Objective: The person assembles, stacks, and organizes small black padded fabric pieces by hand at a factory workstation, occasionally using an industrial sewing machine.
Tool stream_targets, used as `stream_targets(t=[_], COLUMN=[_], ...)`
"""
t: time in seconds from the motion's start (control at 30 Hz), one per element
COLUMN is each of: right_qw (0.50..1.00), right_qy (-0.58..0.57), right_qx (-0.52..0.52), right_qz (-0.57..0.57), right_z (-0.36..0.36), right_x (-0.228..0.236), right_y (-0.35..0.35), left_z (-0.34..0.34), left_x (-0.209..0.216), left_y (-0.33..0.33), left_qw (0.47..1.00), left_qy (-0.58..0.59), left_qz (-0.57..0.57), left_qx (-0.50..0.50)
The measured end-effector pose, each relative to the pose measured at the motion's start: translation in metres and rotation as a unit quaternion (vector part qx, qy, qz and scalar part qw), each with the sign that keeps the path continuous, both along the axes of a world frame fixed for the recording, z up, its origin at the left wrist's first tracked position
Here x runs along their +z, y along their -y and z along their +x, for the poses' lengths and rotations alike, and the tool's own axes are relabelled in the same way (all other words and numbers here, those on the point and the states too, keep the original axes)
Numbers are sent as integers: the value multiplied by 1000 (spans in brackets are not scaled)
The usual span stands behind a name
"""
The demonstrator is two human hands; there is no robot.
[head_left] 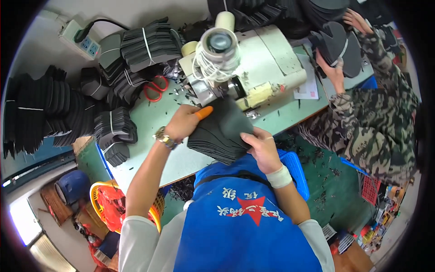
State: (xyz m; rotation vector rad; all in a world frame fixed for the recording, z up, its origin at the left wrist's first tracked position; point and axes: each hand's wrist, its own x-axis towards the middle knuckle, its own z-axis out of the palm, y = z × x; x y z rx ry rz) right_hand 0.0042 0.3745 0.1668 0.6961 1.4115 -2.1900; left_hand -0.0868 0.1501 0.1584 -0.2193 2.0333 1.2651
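Note:
Between my hands is a fanned stack of black flat pieces (217, 136), just in front of a white bench machine (253, 50). My left hand (183, 121) grips the stack's left edge, an orange finger cover on one finger and a metal watch on the wrist. At the stack's right side, my right hand (263, 149) pinches the pieces between thumb and fingers; its wrist has a white band. The stack's far edge lies close to the machine's working head, and the exact contact there is hard to make out.
Tied bundles of black pieces (149, 43) crowd the table's left and back. Red-handled scissors (156, 88) lie near the machine. A yellow basket (96, 204) with red material stands at lower left, a blue basket (297, 174) at right. A co-worker in camouflage (376, 122) holds a black bundle.

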Motion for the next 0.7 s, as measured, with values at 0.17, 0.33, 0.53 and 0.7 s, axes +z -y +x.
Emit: stream_targets(t=[0.17,0.33,0.53,0.7], right_qw=[999,1000,999,998], right_qy=[36,17,23,-10], right_qx=[-20,-8,-32,-56], right_qz=[3,-15,-14,-26], right_z=[-6,-13,-15,-6], right_x=[3,14,15,6], right_y=[-14,-5,0,5], left_z=[3,-13,-5,-17], left_x=[16,4,31,4], left_y=[-4,1,6,4], left_qw=[967,977,929,996], left_qy=[72,139,156,46], left_qz=[236,158,308,69], left_qx=[59,23,134,-32])
